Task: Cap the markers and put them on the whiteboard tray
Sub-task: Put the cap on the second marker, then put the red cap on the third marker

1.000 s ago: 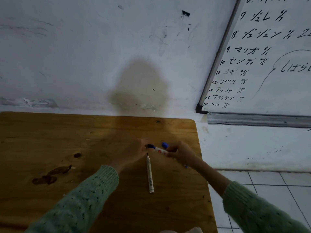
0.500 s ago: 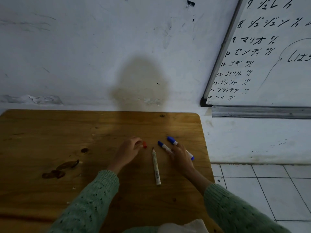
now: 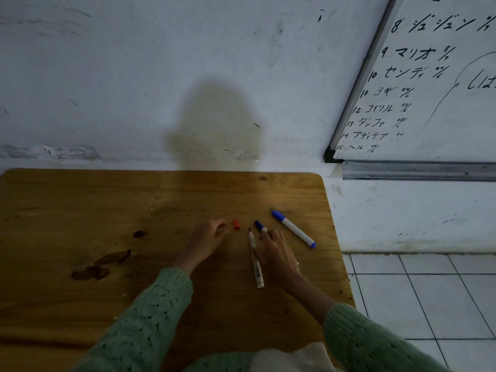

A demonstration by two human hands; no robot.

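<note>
On the wooden table (image 3: 80, 210) her left hand (image 3: 206, 238) rests with loosely curled, empty fingers just short of a small red cap (image 3: 236, 224). The right hand (image 3: 276, 252) lies flat and spread, gripping nothing, over a second blue-capped marker (image 3: 259, 226), with the uncapped marker (image 3: 253, 257) along its left edge. A capped blue marker (image 3: 294, 229) lies just right of it, well apart from the whiteboard tray (image 3: 418, 171).
</note>
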